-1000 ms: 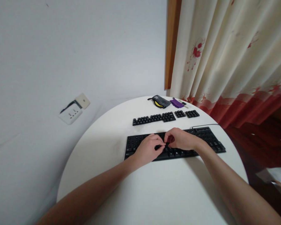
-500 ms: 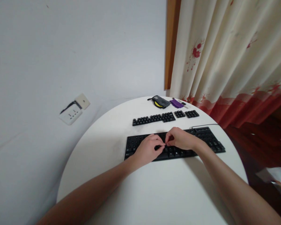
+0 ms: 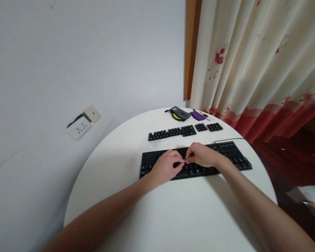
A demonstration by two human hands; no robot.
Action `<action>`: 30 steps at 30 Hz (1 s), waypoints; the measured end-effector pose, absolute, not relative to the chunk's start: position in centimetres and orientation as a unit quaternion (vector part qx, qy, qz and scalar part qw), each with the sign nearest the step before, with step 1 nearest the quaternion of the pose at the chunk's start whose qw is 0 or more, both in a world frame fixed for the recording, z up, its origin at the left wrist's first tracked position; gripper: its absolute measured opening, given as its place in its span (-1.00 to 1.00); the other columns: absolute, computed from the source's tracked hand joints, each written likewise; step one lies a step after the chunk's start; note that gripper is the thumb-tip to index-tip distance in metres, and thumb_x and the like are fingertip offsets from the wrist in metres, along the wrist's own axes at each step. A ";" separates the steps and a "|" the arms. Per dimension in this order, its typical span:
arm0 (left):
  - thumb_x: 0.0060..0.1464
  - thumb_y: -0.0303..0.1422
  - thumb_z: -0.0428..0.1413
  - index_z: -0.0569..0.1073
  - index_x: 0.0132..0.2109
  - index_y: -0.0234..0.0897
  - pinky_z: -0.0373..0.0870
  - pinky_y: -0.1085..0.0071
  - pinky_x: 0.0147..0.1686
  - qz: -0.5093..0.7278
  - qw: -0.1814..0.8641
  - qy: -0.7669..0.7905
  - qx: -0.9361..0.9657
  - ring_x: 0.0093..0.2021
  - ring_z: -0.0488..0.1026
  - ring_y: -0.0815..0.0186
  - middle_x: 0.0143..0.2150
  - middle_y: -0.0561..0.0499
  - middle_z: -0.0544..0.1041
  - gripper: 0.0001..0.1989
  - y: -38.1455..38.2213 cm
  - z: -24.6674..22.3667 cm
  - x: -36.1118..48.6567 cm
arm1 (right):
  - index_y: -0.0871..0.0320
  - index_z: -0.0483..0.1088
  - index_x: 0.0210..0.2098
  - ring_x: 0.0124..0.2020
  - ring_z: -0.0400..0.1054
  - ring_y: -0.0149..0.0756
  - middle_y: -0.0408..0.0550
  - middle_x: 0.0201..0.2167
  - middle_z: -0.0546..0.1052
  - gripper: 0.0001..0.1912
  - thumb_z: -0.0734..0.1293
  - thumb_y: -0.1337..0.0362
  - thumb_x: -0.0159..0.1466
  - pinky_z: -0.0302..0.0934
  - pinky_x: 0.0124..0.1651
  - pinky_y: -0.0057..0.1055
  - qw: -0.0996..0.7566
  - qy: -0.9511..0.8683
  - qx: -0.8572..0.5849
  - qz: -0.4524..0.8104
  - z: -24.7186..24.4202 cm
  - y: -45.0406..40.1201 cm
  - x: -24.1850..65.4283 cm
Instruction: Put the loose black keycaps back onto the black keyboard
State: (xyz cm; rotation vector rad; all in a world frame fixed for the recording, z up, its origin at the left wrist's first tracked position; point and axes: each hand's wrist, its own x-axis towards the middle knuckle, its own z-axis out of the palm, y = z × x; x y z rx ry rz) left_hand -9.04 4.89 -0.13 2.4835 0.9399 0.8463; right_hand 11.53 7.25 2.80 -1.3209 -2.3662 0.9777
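Observation:
A black keyboard (image 3: pixel 147 162) lies on the white round table, and both hands are over its middle. My left hand (image 3: pixel 166 166) is pinched, thumb and finger meeting just above the keys. My right hand (image 3: pixel 201 155) pinches from the other side, its fingertips touching or almost touching those of the left. Whatever sits between the fingertips is hidden or too small to make out. Behind the keyboard, loose black keycaps (image 3: pixel 165 134) stand in rows, with two smaller blocks of keycaps (image 3: pixel 214 127) to their right.
At the table's (image 3: pixel 105 168) back are a dark pouch (image 3: pixel 180 113) with a yellow patch and a purple cloth (image 3: pixel 197 115). A cable (image 3: pixel 228 140) runs from the keyboard's back. The wall (image 3: pixel 115 52) with a socket (image 3: pixel 80 128) is left, a curtain (image 3: pixel 249 63) right.
Both hands keep their pinch at the same spot over the keyboard. The view has shifted very slightly; nothing else visibly differs.

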 end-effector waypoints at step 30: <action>0.10 -0.50 0.17 0.59 -0.25 -0.23 0.43 0.28 -0.11 0.301 0.176 0.327 0.878 -0.19 0.47 0.25 -0.23 -0.02 0.57 -0.87 4.9 -0.2 -9.1 | 0.19 0.58 -0.39 -0.46 0.37 -0.35 -0.10 -0.49 0.58 -0.88 0.38 0.29 0.15 0.17 -0.35 -0.45 0.159 -0.802 -0.450 0.360 2.0 8.0 11.8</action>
